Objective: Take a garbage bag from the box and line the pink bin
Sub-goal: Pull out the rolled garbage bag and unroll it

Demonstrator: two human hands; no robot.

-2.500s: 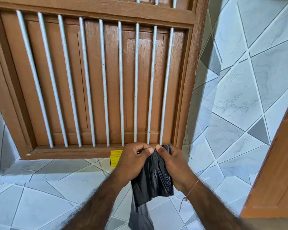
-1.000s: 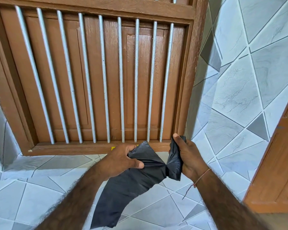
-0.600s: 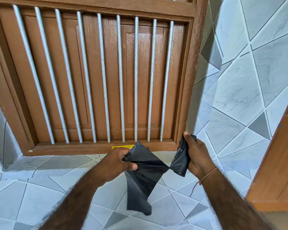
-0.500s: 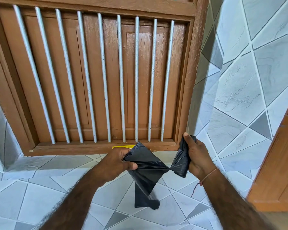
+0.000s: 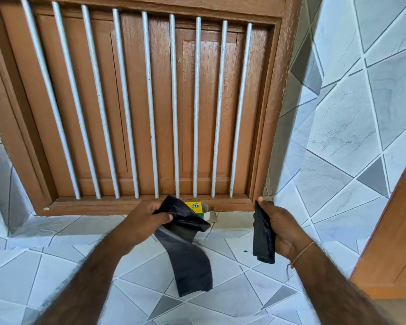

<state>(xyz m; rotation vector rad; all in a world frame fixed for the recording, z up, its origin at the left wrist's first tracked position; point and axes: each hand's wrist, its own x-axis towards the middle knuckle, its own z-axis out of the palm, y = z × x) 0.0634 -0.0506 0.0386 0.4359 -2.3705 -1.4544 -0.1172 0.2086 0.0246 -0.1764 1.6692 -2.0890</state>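
Two black plastic pieces were held apart, one per hand. The left hand [image 5: 148,215] was closed on a loose bag [image 5: 185,245], pinching its top so the rest hung free below the fingers, ready to be shaken open. The right hand [image 5: 279,227] was closed around a folded bundle [image 5: 264,233], probably the remaining bags, kept clear of the loose one. The box [image 5: 198,208] sat on the tiled ledge [image 5: 234,215] against the wooden frame [image 5: 136,205], just behind the left hand. The pink bin was not in view.
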